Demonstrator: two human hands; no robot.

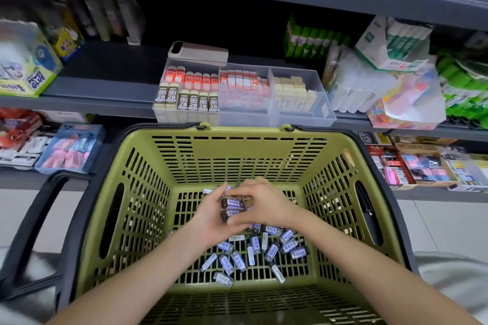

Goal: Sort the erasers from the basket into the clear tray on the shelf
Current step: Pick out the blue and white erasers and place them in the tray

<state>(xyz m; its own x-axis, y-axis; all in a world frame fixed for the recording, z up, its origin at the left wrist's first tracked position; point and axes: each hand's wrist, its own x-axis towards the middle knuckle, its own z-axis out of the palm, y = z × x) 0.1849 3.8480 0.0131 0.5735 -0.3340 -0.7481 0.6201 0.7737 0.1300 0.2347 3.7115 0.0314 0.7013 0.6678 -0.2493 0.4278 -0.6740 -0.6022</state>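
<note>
Two hands, one bundle

Our left hand [211,215] and right hand [268,206] curl around a few erasers [232,208], dark blocks in purple-white sleeves, low inside the green basket [239,157], where many more lie scattered. The clear tray [303,116] on the shelf [105,103] holds other sleeved rows.

The left forearm [148,272] and right forearm [369,258] are bare from wrist to the lower frame edge, and the left hand [211,219] and right hand [266,208] are bare as well. Light grey, softly creased cloth [454,277] shows low at the right edge; which garment it is cannot be told.
</note>
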